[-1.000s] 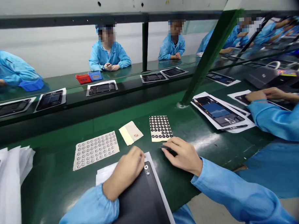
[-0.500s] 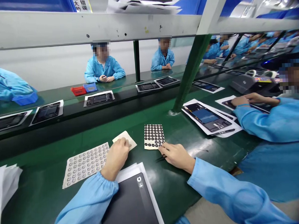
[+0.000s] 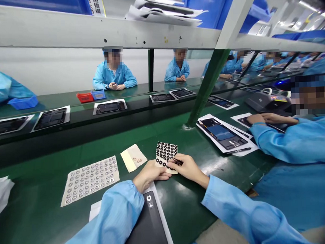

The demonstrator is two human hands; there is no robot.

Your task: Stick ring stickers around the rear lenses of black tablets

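Note:
My left hand [image 3: 148,175] is closed on the lower left edge of a sheet of black ring stickers [image 3: 166,149], bending it up off the table. From the right, my right hand [image 3: 189,168] holds dark tweezers [image 3: 177,160] against the sheet's lower rows. Whether the tips grip a sticker is too small to tell. A cream backing paper [image 3: 132,155] with a few small bits on it lies left of the sheet. Farther left is a larger sheet of pale ring stickers [image 3: 91,179]. Below my left forearm, a dark tablet back cover [image 3: 147,225] rests on white paper.
An open tablet [image 3: 225,132] lies on white sheets at right, beside a co-worker's hands [image 3: 269,119]. A green post [image 3: 208,88] rises from the table [image 3: 207,191] under a shelf beam [image 3: 116,34]. More tablets [image 3: 110,106] lie along the far ledge.
My left hand has left the cream paper and moved right to the black sticker sheet, now bent upward. My right hand has brought the tweezers up onto that sheet.

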